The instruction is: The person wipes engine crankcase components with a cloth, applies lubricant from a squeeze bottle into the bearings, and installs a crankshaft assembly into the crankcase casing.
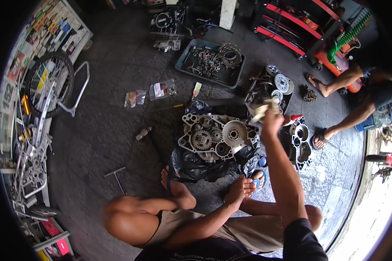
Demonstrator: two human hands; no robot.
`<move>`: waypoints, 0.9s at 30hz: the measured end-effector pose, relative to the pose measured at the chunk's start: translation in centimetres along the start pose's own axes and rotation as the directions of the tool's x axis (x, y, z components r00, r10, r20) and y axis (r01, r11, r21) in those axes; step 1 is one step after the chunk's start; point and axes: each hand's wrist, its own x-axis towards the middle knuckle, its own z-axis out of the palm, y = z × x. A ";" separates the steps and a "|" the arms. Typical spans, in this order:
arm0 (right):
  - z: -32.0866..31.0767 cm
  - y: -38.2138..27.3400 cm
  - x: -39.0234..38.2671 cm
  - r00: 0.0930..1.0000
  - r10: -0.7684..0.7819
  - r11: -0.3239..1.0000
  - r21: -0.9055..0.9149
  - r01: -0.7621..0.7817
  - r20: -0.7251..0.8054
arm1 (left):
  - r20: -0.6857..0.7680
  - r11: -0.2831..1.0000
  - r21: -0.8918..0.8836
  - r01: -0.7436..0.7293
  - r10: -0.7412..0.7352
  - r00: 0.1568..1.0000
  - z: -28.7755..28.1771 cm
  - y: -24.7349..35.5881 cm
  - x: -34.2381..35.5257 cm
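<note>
An opened engine crankcase half point(217, 137) with several gears in it lies on black plastic sheeting point(194, 167) in front of me. My right hand point(273, 122) reaches past its right side, closed on a pale cream cloth-like item point(264, 111), blurred by motion. That item is over the near edge of a container of metal engine parts point(270, 85). Close to my body, beside my right foot, my left hand point(241, 189) hangs with its fingers loosely stretched out and holds nothing. A second casing piece point(300, 143) lies on the right, next to a red-tipped item point(292, 119).
A dark tray point(187, 65) of small hardware stands beyond the crankcase. Plastic packets point(161, 89), a yellow-handled screwdriver point(176, 106) and a T-handle wrench point(116, 175) lie leftward. A spoked wheel point(50, 85) is at far left. Another person's legs point(350, 82) are at right, near a red tool cart point(287, 26).
</note>
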 end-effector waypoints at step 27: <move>1.1 2.5 0.2 0.866 0.084 0.566 -0.739 0.366 0.494 | 0.018 0.998 0.055 0.037 -0.038 0.999 0.2 -0.6 0.1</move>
